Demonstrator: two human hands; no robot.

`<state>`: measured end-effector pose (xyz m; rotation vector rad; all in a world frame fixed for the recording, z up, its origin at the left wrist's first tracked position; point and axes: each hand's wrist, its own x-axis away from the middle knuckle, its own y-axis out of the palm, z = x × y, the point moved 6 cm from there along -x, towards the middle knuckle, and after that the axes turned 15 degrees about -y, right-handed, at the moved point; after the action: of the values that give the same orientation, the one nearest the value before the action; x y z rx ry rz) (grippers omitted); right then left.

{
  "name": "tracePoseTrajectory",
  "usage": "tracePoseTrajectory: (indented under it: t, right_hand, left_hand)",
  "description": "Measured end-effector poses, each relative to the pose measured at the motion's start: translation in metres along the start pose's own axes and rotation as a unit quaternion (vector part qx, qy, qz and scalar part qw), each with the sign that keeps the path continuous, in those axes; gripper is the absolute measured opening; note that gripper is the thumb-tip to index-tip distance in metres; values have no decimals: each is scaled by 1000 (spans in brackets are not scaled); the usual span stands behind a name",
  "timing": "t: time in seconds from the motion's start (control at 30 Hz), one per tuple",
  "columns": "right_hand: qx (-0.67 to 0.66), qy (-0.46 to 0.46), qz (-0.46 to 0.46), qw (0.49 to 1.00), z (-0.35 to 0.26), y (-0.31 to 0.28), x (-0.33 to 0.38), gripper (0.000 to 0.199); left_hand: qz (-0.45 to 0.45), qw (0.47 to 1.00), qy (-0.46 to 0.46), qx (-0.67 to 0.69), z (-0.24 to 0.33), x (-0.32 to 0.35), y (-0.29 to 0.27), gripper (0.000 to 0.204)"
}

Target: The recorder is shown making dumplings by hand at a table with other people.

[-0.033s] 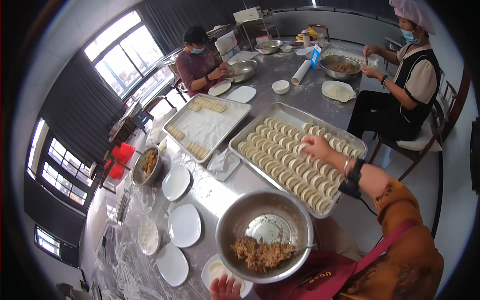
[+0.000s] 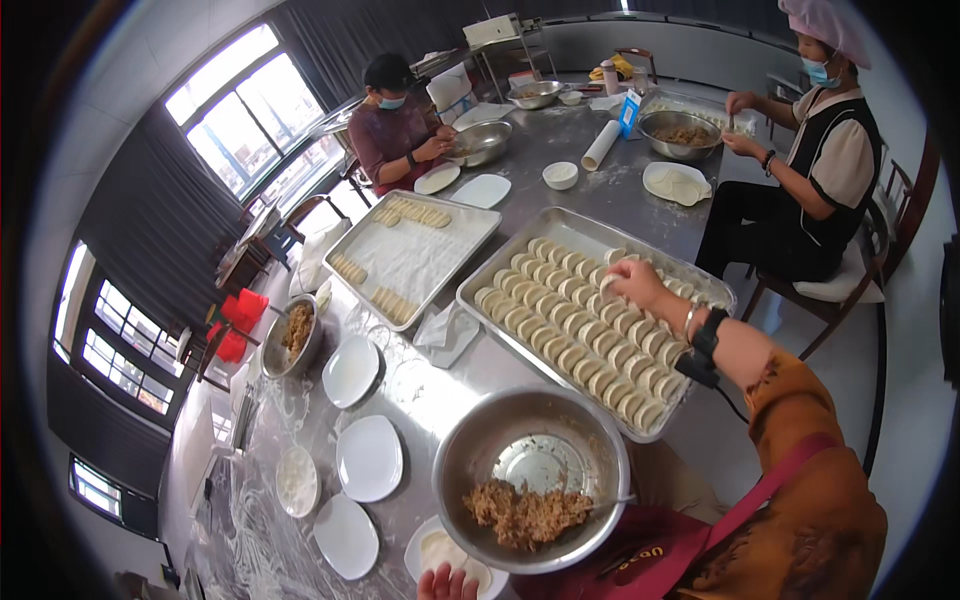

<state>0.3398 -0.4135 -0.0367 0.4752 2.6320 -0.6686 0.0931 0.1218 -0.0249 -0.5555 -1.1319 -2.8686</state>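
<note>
My right hand (image 2: 638, 285) reaches over a metal tray (image 2: 470, 300) on the right side of the table. Its fingers are closed on a pale dumpling (image 2: 607, 284), partly hidden by them, among rows of similar dumplings (image 2: 560, 318). Only the fingers of my left hand (image 2: 448, 582) show at the lower edge, slightly apart, with nothing seen in them. They are by a white plate (image 2: 416, 548) bearing a round dough wrapper (image 2: 446, 552). Between my hands stands a big steel bowl (image 2: 450, 440) with minced filling (image 2: 525, 512) and a utensil handle at its rim.
White plates (image 2: 369, 458) and a small dish of flour (image 2: 297, 482) lie to the left. A second tray (image 2: 410, 262) holds fewer dumplings. Another filling bowl (image 2: 312, 350) stands beyond the plates. Two masked people (image 2: 395, 140) (image 2: 820, 160) work at the far and right sides.
My left hand has dropped slightly toward the lower edge, uncovering a bit more of the wrapper. My right hand stays on the dumpling, almost unmoved.
</note>
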Motion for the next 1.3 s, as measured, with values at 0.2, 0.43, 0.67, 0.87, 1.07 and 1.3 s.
tracePoseTrajectory:
  t: [0.2, 0.43, 0.67, 0.87, 1.07, 1.3]
  right_hand:
    - [224, -76, -1, 971, 36, -15, -93, 16]
    - [287, -90, -126, 945, 69, 14, -124, 16]
    - [311, -104, -212, 921, 87, 29, -128, 18]
    - [307, -109, -219, 920, 96, 32, -123, 19]
    - [392, -165, -288, 858, 74, 36, -130, 19]
    - [392, -198, -290, 850, 82, 34, -136, 16]
  left_hand:
    - [150, 986, 39, -62, 23, 10, -18, 43]
    - [239, 967, 48, -72, 19, 9, -23, 43]
    - [228, 970, 72, -36, 8, 22, -15, 42]
    - [220, 962, 74, -143, 1, 19, -2, 47]
    - [284, 946, 64, -139, 3, 13, 4, 37]
    - [307, 945, 56, -99, -2, 8, 5, 34]
